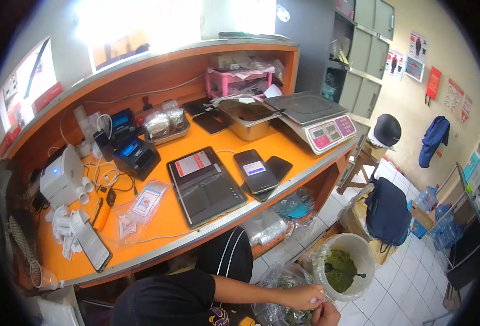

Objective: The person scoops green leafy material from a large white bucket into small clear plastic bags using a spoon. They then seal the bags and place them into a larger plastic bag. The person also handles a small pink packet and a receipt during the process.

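Note:
My left hand (306,297) reaches in from the left below the counter, its fingers closed in a pinch. Close against it, my right hand (327,314) is also closed, with its fingertips meeting the left ones. Clear plastic shows at the fingertips, and both hands appear to grip the top of a clear plastic bag (282,314) with green stuff inside. The exact grip is partly hidden by the fingers. Just beyond the hands stands a plastic-lined white bucket (366,282) of green crushed leaf (340,262), with a black scoop (343,271) lying in it.
An orange counter (142,239) bears a weighing scale (318,122), a metal pan (248,122), a black folder (204,187), phones (255,169) and a label printer (63,176). A dark backpack (386,209) leans on a sack beyond the bucket. Water jugs (446,228) stand at right.

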`<state>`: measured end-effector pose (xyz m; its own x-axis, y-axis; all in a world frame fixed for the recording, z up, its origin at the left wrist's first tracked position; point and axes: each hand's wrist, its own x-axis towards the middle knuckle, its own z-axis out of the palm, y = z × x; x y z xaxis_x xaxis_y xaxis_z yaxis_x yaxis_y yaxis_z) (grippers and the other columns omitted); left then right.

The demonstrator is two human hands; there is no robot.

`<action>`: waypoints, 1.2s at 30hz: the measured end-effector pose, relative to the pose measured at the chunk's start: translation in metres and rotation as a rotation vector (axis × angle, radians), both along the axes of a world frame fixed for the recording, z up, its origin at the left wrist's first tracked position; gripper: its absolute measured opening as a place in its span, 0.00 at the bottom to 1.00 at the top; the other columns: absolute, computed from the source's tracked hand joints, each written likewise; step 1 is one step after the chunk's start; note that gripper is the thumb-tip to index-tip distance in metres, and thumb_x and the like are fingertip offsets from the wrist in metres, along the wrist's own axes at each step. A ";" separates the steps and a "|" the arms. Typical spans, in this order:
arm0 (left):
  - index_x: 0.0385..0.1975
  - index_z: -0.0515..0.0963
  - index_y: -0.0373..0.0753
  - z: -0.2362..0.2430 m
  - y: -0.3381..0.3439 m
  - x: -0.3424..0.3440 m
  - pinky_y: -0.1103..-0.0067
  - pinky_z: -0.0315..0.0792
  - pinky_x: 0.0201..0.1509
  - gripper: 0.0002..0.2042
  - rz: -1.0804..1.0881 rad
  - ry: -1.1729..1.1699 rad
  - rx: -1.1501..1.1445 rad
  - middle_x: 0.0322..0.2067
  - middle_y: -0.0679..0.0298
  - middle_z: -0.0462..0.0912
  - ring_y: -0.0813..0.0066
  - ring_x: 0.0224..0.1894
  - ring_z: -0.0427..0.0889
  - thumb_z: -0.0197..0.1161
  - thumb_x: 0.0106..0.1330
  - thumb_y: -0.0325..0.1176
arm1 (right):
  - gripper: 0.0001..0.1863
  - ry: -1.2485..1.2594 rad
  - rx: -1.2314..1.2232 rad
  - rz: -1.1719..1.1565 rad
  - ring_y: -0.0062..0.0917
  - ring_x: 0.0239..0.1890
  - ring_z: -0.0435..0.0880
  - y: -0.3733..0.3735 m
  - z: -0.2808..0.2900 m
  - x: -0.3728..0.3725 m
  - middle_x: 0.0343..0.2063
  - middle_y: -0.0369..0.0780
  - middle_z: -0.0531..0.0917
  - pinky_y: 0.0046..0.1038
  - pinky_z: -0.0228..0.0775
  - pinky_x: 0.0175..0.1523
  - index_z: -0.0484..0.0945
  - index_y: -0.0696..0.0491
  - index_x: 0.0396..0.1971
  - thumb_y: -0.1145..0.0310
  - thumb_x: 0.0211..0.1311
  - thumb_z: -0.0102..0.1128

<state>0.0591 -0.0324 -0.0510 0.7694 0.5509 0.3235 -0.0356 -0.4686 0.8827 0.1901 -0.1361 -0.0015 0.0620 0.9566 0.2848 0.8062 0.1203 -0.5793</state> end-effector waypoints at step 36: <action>0.33 0.82 0.34 0.022 0.038 -0.019 0.75 0.67 0.54 0.05 0.004 -0.174 -0.138 0.44 0.58 0.75 0.67 0.48 0.75 0.65 0.60 0.27 | 0.07 1.063 0.102 -0.242 0.21 0.34 0.83 0.015 0.008 -0.001 0.32 0.43 0.85 0.22 0.75 0.40 0.80 0.61 0.35 0.77 0.57 0.63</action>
<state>0.0405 0.0056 -0.0293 0.7061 0.6022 0.3724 -0.1911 -0.3444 0.9192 0.1886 -0.1216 0.0063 0.5061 0.8609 0.0517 -0.0913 0.1131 -0.9894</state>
